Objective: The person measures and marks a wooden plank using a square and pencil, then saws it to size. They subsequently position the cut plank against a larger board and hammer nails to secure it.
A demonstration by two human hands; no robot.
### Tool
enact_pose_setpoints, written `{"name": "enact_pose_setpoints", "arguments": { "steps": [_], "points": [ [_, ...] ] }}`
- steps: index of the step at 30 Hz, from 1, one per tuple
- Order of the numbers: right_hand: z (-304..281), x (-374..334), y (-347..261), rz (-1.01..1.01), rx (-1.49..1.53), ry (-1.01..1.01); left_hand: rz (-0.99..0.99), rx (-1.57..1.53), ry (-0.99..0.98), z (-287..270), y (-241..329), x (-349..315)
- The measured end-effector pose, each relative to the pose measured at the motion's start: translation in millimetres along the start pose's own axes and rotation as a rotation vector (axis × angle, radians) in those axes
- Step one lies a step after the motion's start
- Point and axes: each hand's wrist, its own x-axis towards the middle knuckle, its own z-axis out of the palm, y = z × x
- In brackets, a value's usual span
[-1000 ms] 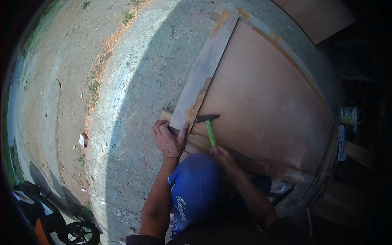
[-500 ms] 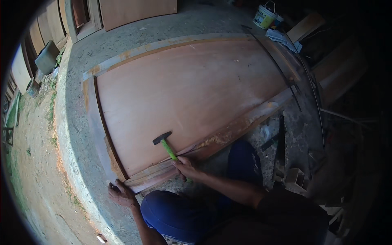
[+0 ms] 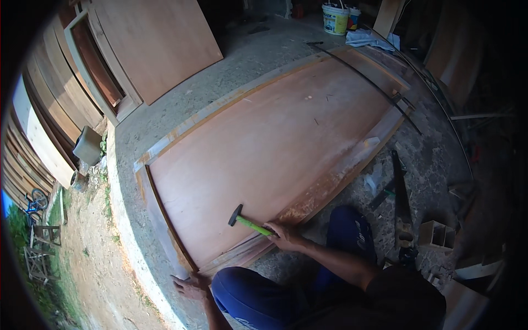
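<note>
A large reddish-brown wood panel [image 3: 258,154] in a wooden frame lies flat on the concrete floor before me. My right hand [image 3: 283,236] is closed around the green handle of a hammer [image 3: 253,224], over the panel's near edge. The hammer's dark head lies over the panel's near left part; whether it touches the surface I cannot tell. At the near left corner of the frame, my left hand [image 3: 191,287] rests against the wood with its fingers stretched out. A dark strip [image 3: 170,220] runs along the inside of the left frame piece.
A long dark thin bar [image 3: 368,77] crosses the panel's far right end. A handsaw [image 3: 400,181] and an open box [image 3: 436,235] lie on the right. Paint buckets [image 3: 334,19] stand at the back, near a cloth [image 3: 371,39]. Boards [image 3: 157,44] lean at the back left.
The view has turned and shifted, so the panel appears more slanted. The hammer, still in my right hand, now points more to the left. My left hand stays at the frame's corner.
</note>
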Motion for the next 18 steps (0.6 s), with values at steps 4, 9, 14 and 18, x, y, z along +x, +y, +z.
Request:
{"name": "enact_pose_setpoints", "arguments": {
  "steps": [4,9,14,18],
  "points": [
    [-43,15,10,-0.034,-0.140,0.026,0.358,-0.292,-0.228,1,71,13],
    [-130,71,69,-0.105,-0.127,0.375,0.899,-0.381,-0.880,-32,248,58],
    [-241,153,160,0.060,-0.279,0.765,1.353,-0.404,-0.985,-12,397,-27],
    [-279,214,196,0.233,-0.329,0.896,1.146,-0.455,-0.916,15,445,-131]
  ]
}}
